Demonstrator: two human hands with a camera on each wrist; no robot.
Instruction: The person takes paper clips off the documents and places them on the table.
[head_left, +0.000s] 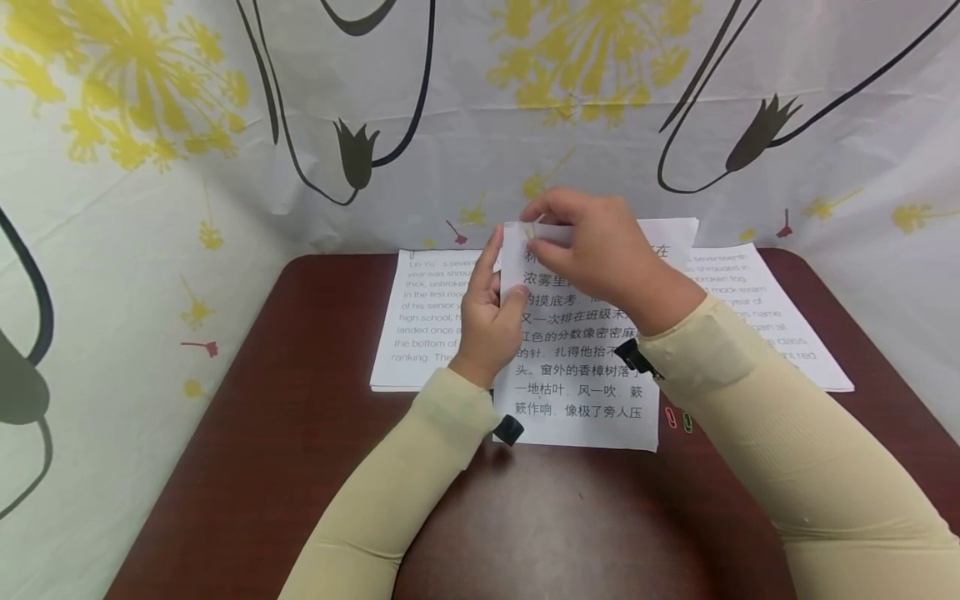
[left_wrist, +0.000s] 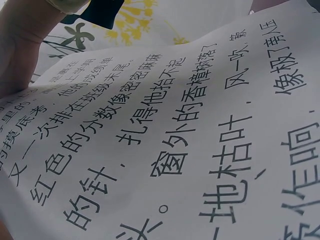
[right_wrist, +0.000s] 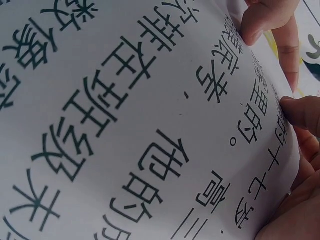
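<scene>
My left hand (head_left: 491, 321) holds the left edge of a printed Chinese-text sheet (head_left: 581, 367), its thumb in front and a finger stretched up along the edge. At the sheet's top left corner, my right hand (head_left: 600, 246) pinches a small pale yellowish paper clip (head_left: 531, 232) between thumb and fingertips; how far it sits on the paper is hard to tell. The page bows in the left wrist view, where the right hand (left_wrist: 17, 47) shows at upper left. In the right wrist view the left hand (right_wrist: 272, 22) is above the right hand (right_wrist: 295, 210), both at the page's edge.
Stacks of English-text paper lie on the left (head_left: 420, 333) and right (head_left: 795, 325) of the dark red table (head_left: 315, 333). The left stack carries a clip (head_left: 412, 255) at its top. A pink paper clip (head_left: 671, 417) and a green paper clip (head_left: 687, 422) lie near my right forearm. Patterned cloth hangs behind.
</scene>
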